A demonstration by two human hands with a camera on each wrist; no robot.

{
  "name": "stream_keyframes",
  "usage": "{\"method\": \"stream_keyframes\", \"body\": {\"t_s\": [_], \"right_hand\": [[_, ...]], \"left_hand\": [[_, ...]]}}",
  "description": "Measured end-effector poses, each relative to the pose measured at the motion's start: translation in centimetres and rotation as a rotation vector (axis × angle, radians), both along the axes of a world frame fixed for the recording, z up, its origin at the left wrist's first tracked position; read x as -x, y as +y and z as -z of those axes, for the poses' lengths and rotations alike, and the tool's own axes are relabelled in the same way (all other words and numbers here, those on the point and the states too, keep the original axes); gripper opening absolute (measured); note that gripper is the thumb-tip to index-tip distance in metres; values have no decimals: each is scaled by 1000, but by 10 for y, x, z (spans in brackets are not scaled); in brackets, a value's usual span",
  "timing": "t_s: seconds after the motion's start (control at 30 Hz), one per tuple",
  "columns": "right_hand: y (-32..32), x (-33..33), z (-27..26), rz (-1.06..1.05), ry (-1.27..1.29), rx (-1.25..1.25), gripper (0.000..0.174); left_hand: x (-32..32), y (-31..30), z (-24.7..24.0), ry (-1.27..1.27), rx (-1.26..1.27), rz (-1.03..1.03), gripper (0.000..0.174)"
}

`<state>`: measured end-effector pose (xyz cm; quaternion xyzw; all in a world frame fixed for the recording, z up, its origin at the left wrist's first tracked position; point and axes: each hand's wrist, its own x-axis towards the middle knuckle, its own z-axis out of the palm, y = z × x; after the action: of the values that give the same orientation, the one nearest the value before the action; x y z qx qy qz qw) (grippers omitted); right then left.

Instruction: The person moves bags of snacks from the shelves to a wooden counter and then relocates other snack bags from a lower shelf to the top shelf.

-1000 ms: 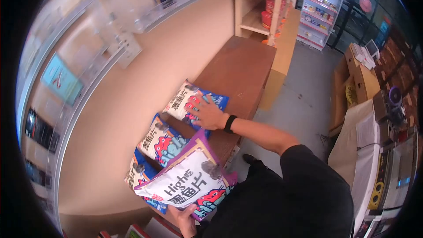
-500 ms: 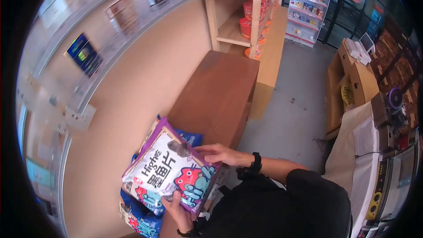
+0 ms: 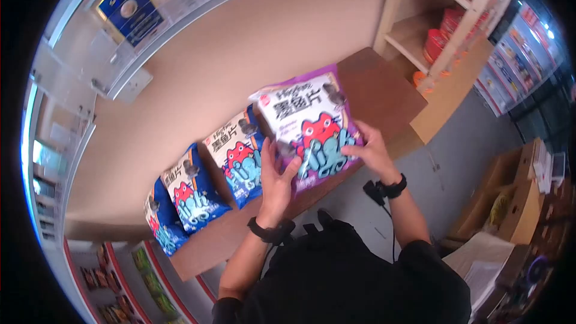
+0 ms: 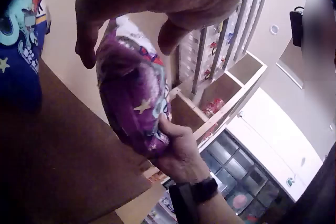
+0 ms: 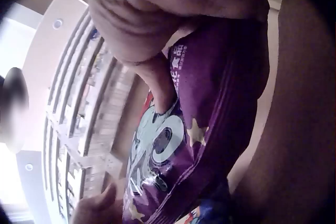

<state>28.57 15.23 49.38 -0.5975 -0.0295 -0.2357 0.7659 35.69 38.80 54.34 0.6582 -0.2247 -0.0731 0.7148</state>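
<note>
In the head view a purple and white snack bag (image 3: 309, 126) is tilted up over the brown table, at the right end of a row of blue snack bags. My right hand (image 3: 375, 155) grips its lower right side, thumb on the printed front and fingers behind. My left hand (image 3: 277, 180) is at the lower left edge, thumb over the front and fingers beyond the edge. In the left wrist view, the left fingers (image 4: 86, 45) and thumb are spread on either side of the bag. Nearest to the left hand is a blue snack bag (image 3: 235, 159).
Two more blue snack bags, one in the middle (image 3: 191, 195) and one at the end (image 3: 161, 222), lean toward the wall on the brown table (image 3: 384, 87). A clear wall shelf (image 3: 129, 54) overhangs at upper left. Wooden shelving (image 3: 414, 36) with red tubs stands beyond the table.
The right hand has left a blue bag and taken hold of the purple one. The purple bag has gone from in front of the blue bags to the row's right end. The head view has turned.
</note>
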Motion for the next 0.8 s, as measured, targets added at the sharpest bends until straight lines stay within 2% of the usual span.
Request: {"method": "stream_keyframes", "body": {"t_s": [0.13, 0.17, 0.23, 0.27, 0.33, 0.37, 0.43, 0.47, 0.53, 0.57, 0.67, 0.73, 0.8], "right_hand": [[-63, -93, 1, -89, 173, 66, 68], [-79, -117, 24, -28, 193, 173, 75], [-71, -118, -24, 389, 620, 882, 85], [-65, -119, -32, 361, 612, 894, 85], [-54, -119, -41, 395, 330, 880, 94], [-50, -120, -42, 351, 295, 893, 94], [-35, -129, -37, 377, 69, 1233, 96], [-22, -134, -37, 328, 84, 1313, 97], [-15, -146, -18, 287, 62, 1460, 99], [-17, -156, -3, 292, 29, 1520, 99], [-26, -170, -1, 192, 26, 1477, 99], [-22, -172, -9, 134, 32, 1504, 99], [-18, -171, -18, 140, 159, 1523, 101]], "left_hand": [[-14, 5, -17, 7, -163, -145, 87], [-9, 16, -18, 37, -220, -139, 80], [-6, 40, -20, 69, -270, -163, 73], [1, 53, -17, 75, -291, -186, 66], [17, 73, -17, 152, -322, -248, 50], [23, 81, -10, 151, -309, -303, 50], [38, 110, 8, 276, -317, -312, 44], [45, 118, 14, 254, -293, -352, 38], [56, 134, 23, 297, -206, -373, 38], [60, 141, 26, 301, -250, -383, 40], [74, 153, 29, 320, -171, -521, 41], [80, 159, 23, 347, -242, -509, 41], [86, 165, 17, 343, -275, -551, 41]]}}
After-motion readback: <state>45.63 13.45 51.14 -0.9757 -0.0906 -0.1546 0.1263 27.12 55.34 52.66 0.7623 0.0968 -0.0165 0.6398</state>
